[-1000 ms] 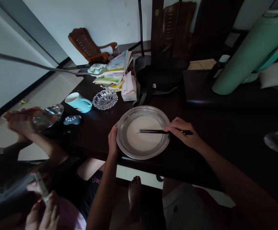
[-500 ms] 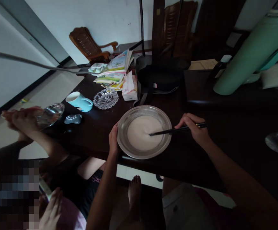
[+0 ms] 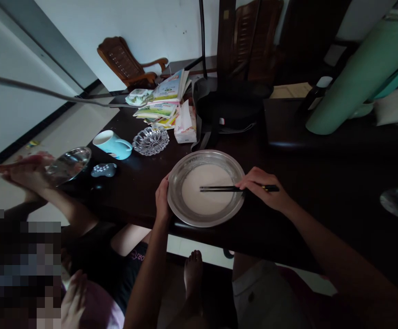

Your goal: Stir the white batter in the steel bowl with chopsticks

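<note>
A wide metal basin [image 3: 231, 164] holding pale white batter [image 3: 205, 194] sits on the dark table near its front edge. My left hand [image 3: 162, 199] grips the basin's left rim. My right hand [image 3: 263, 194] is closed on a pair of black chopsticks [image 3: 224, 188] that lie level across the batter, tips pointing left near the middle.
Another person at the left presses both hands [image 3: 23, 171] together beside a small steel bowl [image 3: 69, 162]. A blue mug [image 3: 112, 145], a glass dish [image 3: 150, 140], a tissue pack [image 3: 184, 123], books [image 3: 162, 100] and a black bag [image 3: 229, 107] lie behind. A green cylinder [image 3: 356, 77] leans at the right.
My right hand swung out to the right with the chopsticks and came back left, so the tips again reach across the batter. The other person's hands shifted slightly left.
</note>
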The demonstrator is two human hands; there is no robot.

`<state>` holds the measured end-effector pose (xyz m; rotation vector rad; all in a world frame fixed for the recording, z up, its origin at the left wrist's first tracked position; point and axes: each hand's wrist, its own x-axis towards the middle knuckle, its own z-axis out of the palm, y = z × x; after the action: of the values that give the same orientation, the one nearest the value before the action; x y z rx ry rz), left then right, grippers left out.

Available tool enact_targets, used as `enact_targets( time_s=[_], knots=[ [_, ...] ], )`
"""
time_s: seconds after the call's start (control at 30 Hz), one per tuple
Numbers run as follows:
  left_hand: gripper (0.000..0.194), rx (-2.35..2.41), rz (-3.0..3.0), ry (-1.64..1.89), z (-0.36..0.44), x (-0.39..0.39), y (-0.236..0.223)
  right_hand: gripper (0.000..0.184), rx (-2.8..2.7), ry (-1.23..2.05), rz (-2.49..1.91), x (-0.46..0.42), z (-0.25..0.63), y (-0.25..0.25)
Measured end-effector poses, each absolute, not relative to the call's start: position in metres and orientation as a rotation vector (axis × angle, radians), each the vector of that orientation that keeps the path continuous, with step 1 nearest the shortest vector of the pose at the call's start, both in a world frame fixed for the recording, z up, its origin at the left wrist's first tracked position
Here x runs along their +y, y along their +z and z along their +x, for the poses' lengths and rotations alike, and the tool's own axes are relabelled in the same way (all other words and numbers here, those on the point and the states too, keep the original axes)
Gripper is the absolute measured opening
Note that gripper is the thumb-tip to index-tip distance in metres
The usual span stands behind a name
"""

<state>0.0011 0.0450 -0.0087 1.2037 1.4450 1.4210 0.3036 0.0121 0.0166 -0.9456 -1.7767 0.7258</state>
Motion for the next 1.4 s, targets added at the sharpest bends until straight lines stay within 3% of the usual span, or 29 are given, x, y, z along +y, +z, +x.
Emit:
enact_targets(
  time_s=[0.2,0.4,0.57,0.73,0.9,1.07,1.23,1.4],
  knots=[
    [0.042,1.467,1.198,1.411,0.0019,0.0447,-0.0081,0.031,-1.567,0.747,-1.035,0.0118,0.3063,0.0157],
    [0.041,1.465,1.209,1.407,-0.0024,0.0465,-0.0147,0.016,-1.779,0.623,-0.990,0.0125,0.3038,0.0154],
    [0.043,1.443,1.213,1.399,-0.0011,0.0459,-0.0133,0.031,-1.720,0.651,-0.972,0.0119,0.3066,0.0150],
    [0.044,1.478,1.215,1.405,0.0009,0.0456,-0.0100,0.019,-1.778,0.651,-0.988,0.0120,0.3052,0.0168],
    [0.043,1.479,1.217,1.403,0.0008,0.0454,-0.0099,0.035,-1.595,0.731,-1.062,0.0106,0.3061,0.0181],
    [0.045,1.472,1.213,1.401,0.0010,0.0447,-0.0102,0.020,-1.777,0.674,-1.022,0.0115,0.3041,0.0176],
    [0.043,1.474,1.235,1.392,0.0025,0.0436,-0.0072,0.034,-1.682,0.689,-1.010,0.0113,0.3065,0.0182],
    [0.042,1.514,1.200,1.394,0.0036,0.0435,-0.0058,0.019,-1.821,0.673,-0.980,0.0109,0.3028,0.0189]
  ],
)
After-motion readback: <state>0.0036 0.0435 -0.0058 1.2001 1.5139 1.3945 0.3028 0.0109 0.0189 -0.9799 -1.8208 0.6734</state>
